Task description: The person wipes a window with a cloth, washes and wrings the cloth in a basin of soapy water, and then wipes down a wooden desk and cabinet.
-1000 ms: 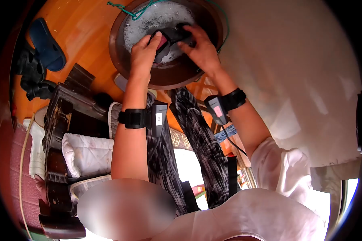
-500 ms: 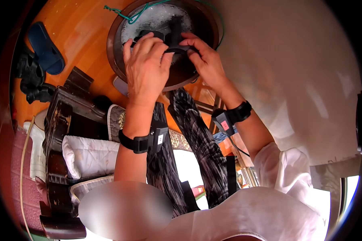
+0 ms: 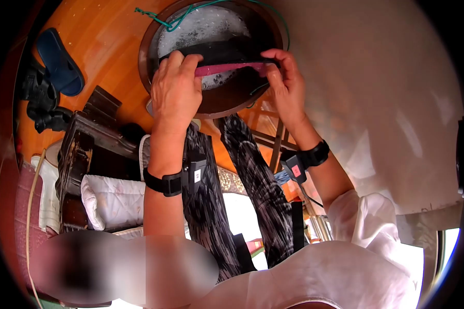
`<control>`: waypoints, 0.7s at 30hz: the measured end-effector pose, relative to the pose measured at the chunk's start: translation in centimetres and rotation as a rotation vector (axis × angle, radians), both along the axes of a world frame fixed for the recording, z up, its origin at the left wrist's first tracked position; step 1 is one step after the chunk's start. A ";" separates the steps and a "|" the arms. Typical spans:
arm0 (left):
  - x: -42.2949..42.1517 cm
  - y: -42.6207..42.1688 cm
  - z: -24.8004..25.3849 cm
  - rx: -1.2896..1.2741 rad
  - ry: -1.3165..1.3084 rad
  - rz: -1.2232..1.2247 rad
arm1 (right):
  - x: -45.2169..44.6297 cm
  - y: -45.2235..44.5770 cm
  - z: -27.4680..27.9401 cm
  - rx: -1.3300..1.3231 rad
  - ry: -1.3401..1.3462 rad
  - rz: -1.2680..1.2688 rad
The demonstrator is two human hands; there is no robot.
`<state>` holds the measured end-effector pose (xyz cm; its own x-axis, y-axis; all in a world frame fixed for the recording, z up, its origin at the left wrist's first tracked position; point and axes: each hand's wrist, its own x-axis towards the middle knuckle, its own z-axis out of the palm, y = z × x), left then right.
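Observation:
A piece of black cloth (image 3: 219, 51) with a pink strip (image 3: 231, 68) along its near edge is stretched between my hands. My left hand (image 3: 174, 90) grips its left end, fingers curled over the edge. At the other end, my right hand (image 3: 290, 85) pinches it between thumb and fingers. The cloth hangs over a round brown basin (image 3: 146, 51), and its far part reaches down toward the water. White suds (image 3: 203, 26) float inside the basin. Across the far rim runs a thin green cord (image 3: 178, 21).
A blue slipper (image 3: 61, 64) and black sandals (image 3: 42, 98) lie on the orange wooden floor at left. Dark wooden furniture (image 3: 75, 154) stands nearer, with a white quilted cloth (image 3: 113, 200) beside it. A pale wall (image 3: 371, 103) rises to the right of the basin.
My hands have moved apart, pulling the bunched black cloth out into a wide band. Its pink strip now shows. The right hand has shifted right, the left slightly left.

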<state>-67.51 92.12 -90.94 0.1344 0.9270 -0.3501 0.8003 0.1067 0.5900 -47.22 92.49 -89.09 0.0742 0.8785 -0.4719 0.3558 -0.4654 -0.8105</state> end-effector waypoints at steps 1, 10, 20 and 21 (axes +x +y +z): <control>-0.2 -0.1 -0.2 0.000 -0.004 0.047 | -0.2 0.1 0.8 0.012 -0.001 0.045; 2.0 0.8 -6.6 -0.497 0.016 0.361 | -1.2 2.2 -8.5 -0.120 -0.242 0.070; 2.4 1.6 -4.9 -0.347 0.118 0.117 | -2.7 2.8 -9.2 -0.059 -0.282 0.068; 2.1 1.1 -3.6 -0.346 0.118 0.116 | -2.7 3.0 -6.9 -0.050 -0.317 0.079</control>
